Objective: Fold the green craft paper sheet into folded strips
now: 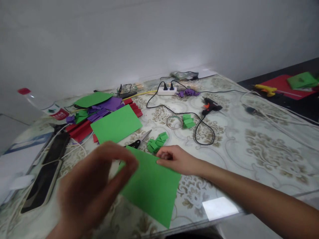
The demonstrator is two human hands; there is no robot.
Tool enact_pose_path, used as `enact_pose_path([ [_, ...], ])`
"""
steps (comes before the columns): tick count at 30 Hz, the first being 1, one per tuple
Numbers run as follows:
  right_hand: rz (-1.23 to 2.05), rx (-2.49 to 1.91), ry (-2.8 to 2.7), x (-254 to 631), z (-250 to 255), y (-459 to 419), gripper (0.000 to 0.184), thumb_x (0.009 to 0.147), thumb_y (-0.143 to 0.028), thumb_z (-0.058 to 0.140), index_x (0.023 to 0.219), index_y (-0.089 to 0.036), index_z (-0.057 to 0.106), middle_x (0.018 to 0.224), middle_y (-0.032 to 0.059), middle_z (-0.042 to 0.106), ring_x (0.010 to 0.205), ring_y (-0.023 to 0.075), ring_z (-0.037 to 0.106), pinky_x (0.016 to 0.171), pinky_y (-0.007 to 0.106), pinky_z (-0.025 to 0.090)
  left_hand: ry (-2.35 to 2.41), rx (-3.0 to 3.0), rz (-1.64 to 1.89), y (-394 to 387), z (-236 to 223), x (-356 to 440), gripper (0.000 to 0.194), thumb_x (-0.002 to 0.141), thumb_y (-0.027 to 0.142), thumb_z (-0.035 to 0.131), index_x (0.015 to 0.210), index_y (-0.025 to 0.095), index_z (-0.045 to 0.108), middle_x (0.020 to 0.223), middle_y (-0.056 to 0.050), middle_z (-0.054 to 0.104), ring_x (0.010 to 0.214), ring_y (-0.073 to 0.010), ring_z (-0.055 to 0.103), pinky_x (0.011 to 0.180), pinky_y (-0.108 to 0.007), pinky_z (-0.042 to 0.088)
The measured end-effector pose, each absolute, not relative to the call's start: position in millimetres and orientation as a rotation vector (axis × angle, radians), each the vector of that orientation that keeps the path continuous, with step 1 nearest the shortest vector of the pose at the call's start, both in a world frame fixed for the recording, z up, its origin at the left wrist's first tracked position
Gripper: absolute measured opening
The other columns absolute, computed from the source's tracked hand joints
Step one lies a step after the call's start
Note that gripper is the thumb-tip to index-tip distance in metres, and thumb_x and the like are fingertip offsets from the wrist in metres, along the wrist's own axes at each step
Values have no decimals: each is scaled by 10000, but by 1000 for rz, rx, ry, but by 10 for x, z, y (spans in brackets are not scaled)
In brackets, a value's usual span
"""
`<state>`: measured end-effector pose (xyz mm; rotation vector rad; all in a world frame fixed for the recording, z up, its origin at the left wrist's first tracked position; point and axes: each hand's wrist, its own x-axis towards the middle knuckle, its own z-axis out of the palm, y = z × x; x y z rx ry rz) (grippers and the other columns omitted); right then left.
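A green sheet of paper (154, 186) lies at an angle near the table's front edge. My right hand (176, 159) is closed at its upper edge, thumb on top and fingers curled at the far side. Blurred and closer to the camera, my left hand (92, 182) is raised over the sheet's left side. Its thumb and forefinger come together in a pinch; whether anything is between them is hidden. Just beyond the sheet lie black-handled scissors (141, 140), partly covered, and a folded green paper strip (158, 142).
Another green sheet (117, 122) lies over red and purple folded paper. A glue gun (210, 106), a power strip (166, 90) and a ring (174, 122) are farther back. Phones (42, 186) and a bottle (53, 109) stand left. A yellow glue gun (266, 89) lies right.
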<state>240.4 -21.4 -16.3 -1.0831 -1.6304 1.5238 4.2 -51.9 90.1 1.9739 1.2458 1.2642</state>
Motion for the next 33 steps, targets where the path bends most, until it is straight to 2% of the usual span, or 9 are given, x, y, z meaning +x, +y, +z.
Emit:
enact_pose_path([
  [2, 1514, -1086, -1627, 2404, -151, -219, 235, 871, -385, 672, 854, -152, 658, 647, -35, 517, 600, 109, 448, 547, 228, 340, 1500, 2108, 1230, -228, 745, 50, 93, 895, 335, 700, 907, 243, 709, 839, 3, 718, 745, -193, 645, 707, -297, 521],
  [5, 1496, -1116, -1620, 2412, -141, -224, 308, 881, -458, 662, 864, -152, 680, 650, -26, 522, 605, 119, 457, 544, 237, 328, 1588, 2163, 1165, 104, 447, -19, 236, 987, 345, 514, 982, 212, 709, 997, -55, 727, 943, -231, 656, 867, -336, 498],
  [8, 1485, -1147, -1570, 2422, -126, -221, 341, 868, -492, 674, 868, -151, 690, 672, -13, 551, 616, 124, 474, 548, 239, 333, 1595, 1988, 1133, 231, 227, -113, 314, 933, 433, 595, 1112, 191, 683, 1071, -88, 722, 976, -249, 668, 882, -346, 509],
  [12, 1494, -1200, -1461, 2431, -62, -207, 387, 835, -537, 710, 840, -152, 677, 679, -14, 569, 584, 112, 463, 527, 235, 318, 1382, 1649, 1028, 260, 138, -170, 397, 824, 524, 727, 1021, 182, 695, 895, -63, 726, 825, -221, 677, 745, -307, 525],
  [15, 1606, -1188, -1339, 2450, 4, -203, 396, 791, -533, 771, 817, -150, 675, 670, -24, 570, 574, 97, 469, 527, 220, 325, 1252, 1513, 1030, 276, 159, -180, 386, 742, 472, 826, 963, 184, 692, 793, -20, 697, 736, -175, 651, 678, -263, 495],
  [18, 1936, -1074, -1114, 2471, 40, -213, 414, 795, -555, 769, 836, -153, 683, 707, -5, 624, 595, 97, 538, 548, 207, 379, 1186, 1431, 1052, 260, 217, -173, 383, 699, 394, 874, 959, 177, 693, 687, 15, 657, 620, -129, 591, 584, -221, 435],
  [23, 2211, -836, -923, 2438, 16, -272, 360, 836, -490, 765, 966, -159, 712, 927, 58, 717, 851, 155, 677, 808, 271, 495, 1065, 1314, 1045, 143, 289, -83, 381, 670, 335, 898, 960, 175, 708, 642, 32, 645, 544, -96, 542, 527, -196, 390],
  [27, 2223, -753, -915, 2369, 10, -340, 472, 816, -474, 791, 1194, -215, 678, 1127, 62, 708, 1060, 195, 660, 981, 332, 446, 950, 1235, 995, 38, 214, 31, 337, 713, 311, 884, 950, 176, 686, 653, 31, 653, 555, -87, 546, 545, -186, 395],
  [33, 2196, -696, -1079, 2363, 51, -418, 726, 816, -542, 767, 1448, -303, 501, 1443, 76, 555, 1318, 251, 524, 1126, 417, 336, 806, 1137, 902, -78, 125, 161, 286, 785, 319, 839, 852, 168, 605, 701, 9, 649, 611, -106, 572, 594, -208, 432],
])
